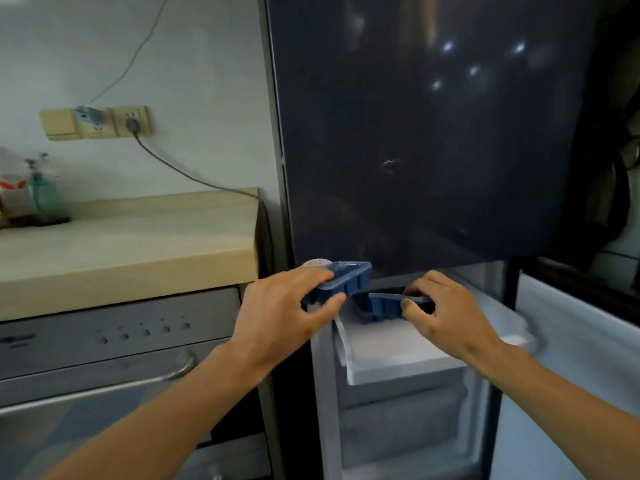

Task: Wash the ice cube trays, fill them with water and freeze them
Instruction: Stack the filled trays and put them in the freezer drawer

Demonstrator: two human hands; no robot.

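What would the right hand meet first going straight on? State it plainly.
Probably the lidded blue plastic ice cube tray in the left hand; the right hand, gripping a second blue tray, points at it, depth unclear.

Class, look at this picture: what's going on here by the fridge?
A person is at the open freezer under a dark fridge door. The left grip holds one blue ice cube tray, raised. The right grip holds a second blue tray lower, over the white freezer drawer. Whether it rests on the drawer cannot be told.
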